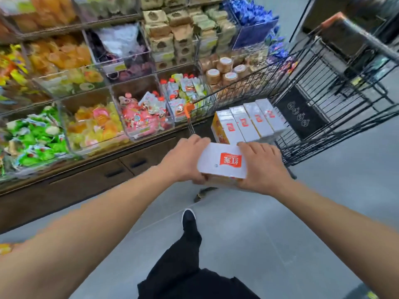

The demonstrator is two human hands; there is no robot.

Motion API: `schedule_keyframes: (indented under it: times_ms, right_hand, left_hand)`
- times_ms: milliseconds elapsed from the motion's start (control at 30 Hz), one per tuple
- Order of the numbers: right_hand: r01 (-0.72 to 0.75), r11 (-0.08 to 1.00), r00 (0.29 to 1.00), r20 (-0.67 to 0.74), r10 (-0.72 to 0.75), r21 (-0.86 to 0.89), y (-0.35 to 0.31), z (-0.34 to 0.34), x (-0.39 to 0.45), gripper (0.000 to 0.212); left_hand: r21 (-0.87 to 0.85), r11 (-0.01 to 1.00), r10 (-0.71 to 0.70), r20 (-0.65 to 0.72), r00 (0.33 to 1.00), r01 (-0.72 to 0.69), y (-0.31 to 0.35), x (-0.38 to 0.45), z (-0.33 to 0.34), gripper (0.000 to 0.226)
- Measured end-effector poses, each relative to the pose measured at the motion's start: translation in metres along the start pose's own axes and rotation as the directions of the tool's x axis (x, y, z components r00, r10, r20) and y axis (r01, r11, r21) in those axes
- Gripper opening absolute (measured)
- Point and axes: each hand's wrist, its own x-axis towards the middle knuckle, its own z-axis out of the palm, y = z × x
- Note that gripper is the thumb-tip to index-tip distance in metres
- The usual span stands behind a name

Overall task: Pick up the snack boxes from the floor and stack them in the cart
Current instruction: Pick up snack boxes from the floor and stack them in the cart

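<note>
A white snack box (223,161) with a red label is gripped at its ends by the left hand (185,159) and right hand (262,167), held above the grey floor (269,234) just before the wire cart (336,98). Four matching boxes (250,123) stand side by side in the cart. Shelves of candy bins (92,87) line the aisle's left.

Four boxes (248,124) stand side by side in the cart (336,100); shelves (86,83) lie left of it
</note>
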Motion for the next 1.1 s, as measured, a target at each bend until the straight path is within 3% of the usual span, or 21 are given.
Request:
schedule_keyframes:
  times_ms: [100,300,367,433,500,567,600,667,733,800,900,1100]
  right_hand:
    - [-0.023,1.0,1.0,0.014,0.023,0.006,0.028,-0.011,0.039,0.107]
    - [-0.082,0.991,0.982,0.177,0.062,0.11,0.065,-0.007,0.1,0.113]
    - [-0.151,0.972,0.977,0.178,0.118,0.183,0.074,0.0,0.12,0.11]
    - [-0.245,0.929,0.963,0.181,0.201,0.276,0.083,0.01,0.14,0.102]
    - [-0.353,0.847,0.933,0.222,0.285,0.397,0.091,0.025,0.158,0.096]
    - [-0.42,0.778,0.907,0.242,0.344,0.467,0.098,0.041,0.174,0.092]
    - [-0.424,0.77,0.905,0.241,0.349,0.476,0.104,0.049,0.186,0.09]
    - [-0.425,0.773,0.905,0.247,0.347,0.472,0.109,0.061,0.204,0.091]
    - [-0.411,0.78,0.909,0.275,0.313,0.472,0.112,0.067,0.22,0.099]
    - [-0.393,0.799,0.911,0.309,0.272,0.455,0.115,0.08,0.238,0.102]
    - [-0.357,0.801,0.901,0.402,0.16,0.481,0.114,0.109,0.255,0.11]
    - [-0.192,0.734,0.875,0.452,-0.172,0.652,0.115,0.143,0.277,0.126]
  left_hand:
    - [0.003,0.997,0.081,0.005,0.997,-0.081,-0.021,0.058,-0.024,0.1]
    - [0.054,0.985,0.16,0.075,0.984,-0.164,-0.046,0.154,-0.041,0.103]
    - [-0.001,0.994,0.113,0.072,0.991,-0.113,-0.052,0.181,-0.039,0.104]
    - [-0.132,0.99,-0.038,0.018,0.999,0.04,-0.052,0.201,-0.035,0.105]
    - [-0.393,0.872,-0.313,0.012,0.95,0.292,-0.051,0.221,-0.028,0.101]
    - [-0.656,0.567,-0.542,0.158,0.826,0.498,-0.046,0.237,-0.022,0.089]
    - [-0.744,0.367,-0.587,0.28,0.759,0.558,-0.044,0.247,-0.016,0.079]
    - [-0.775,0.054,-0.53,0.513,0.675,0.63,-0.035,0.258,0.002,0.063]
    - [-0.767,-0.076,-0.493,0.585,0.644,0.638,-0.022,0.268,0.024,0.076]
    - [-0.792,-0.157,-0.55,0.566,0.614,0.59,-0.019,0.282,0.049,0.083]
    - [-0.818,-0.228,-0.641,0.534,0.552,0.527,-0.026,0.297,0.077,0.065]
    - [-0.781,-0.061,-0.705,0.475,0.527,0.622,-0.08,0.303,0.127,0.054]
